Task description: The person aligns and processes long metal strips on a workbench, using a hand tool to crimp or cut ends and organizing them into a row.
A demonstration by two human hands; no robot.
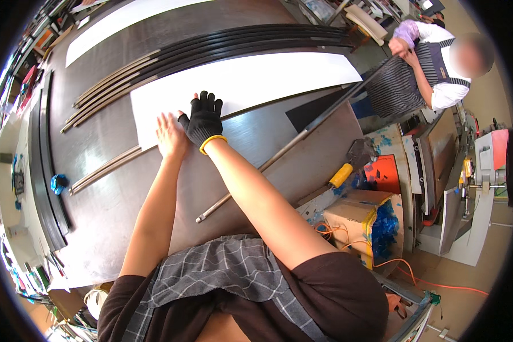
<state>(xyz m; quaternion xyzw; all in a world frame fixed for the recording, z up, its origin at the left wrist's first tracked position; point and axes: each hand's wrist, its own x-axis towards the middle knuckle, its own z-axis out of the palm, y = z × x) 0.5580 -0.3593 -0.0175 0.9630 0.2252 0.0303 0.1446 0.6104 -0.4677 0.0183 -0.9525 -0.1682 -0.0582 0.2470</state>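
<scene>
My bare left hand (170,135) lies flat with its fingers stretched out on the near left end of a long white panel (256,80). Beside it, my right hand (204,121), in a black fingerless glove with a yellow cuff, rests palm down on the same panel, fingers spread. Neither hand grips anything. Under the panel's near edge, thin metal strips (105,169) stick out to the left. A long dark rod with a pale end (279,153) slants across the table below my right hand, passing near my right forearm.
Another person (419,68) at the far right holds the rod's upper end. Several dark strips (211,48) lie beyond the panel on the metal table (171,214). To the right are a cardboard box (353,219) with blue film and a yellow-handled tool (342,175).
</scene>
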